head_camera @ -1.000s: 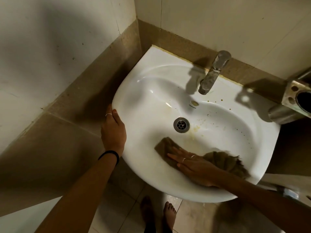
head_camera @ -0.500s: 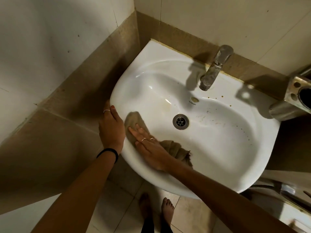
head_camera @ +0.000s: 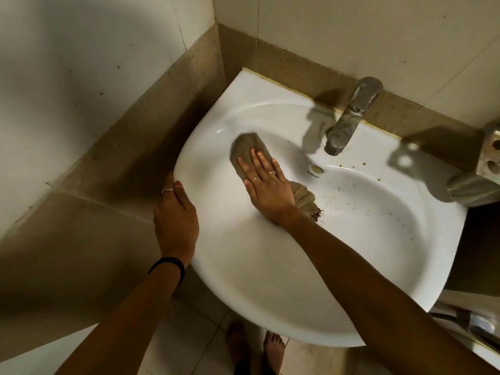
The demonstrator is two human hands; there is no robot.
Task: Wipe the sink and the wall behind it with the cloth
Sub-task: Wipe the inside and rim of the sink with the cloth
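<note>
White porcelain fills most of the view: the sink (head_camera: 270, 280) sits in a corner, its back edge against the wall (head_camera: 338, 31) and its left rim close to a side wall (head_camera: 81, 77) of pale tiles with a brown tiled band. The brown cloth (head_camera: 247, 150) lies inside the bowl on the upper left slope, left of the tap (head_camera: 349, 117). The right hand (head_camera: 266, 182) lies flat on it with straight fingers spread, pressing it against the porcelain; 2 rings show on the fingers. A bunched, frayed tail of the cloth pokes out by the wrist, towards the middle of the bowl. The left hand (head_camera: 176, 215) holds the left rim of the sink, thumb on top of the edge and fingers hidden below it, with 1 ring and a black band (head_camera: 169, 263) at the wrist. Small dark specks (head_camera: 351, 167) dot the ledge and the right side of the bowl. A metal holder (head_camera: 484, 169) is at the right edge. 2 bare feet (head_camera: 273, 350) stand on the floor tiles (head_camera: 176, 347) below the sink.
</note>
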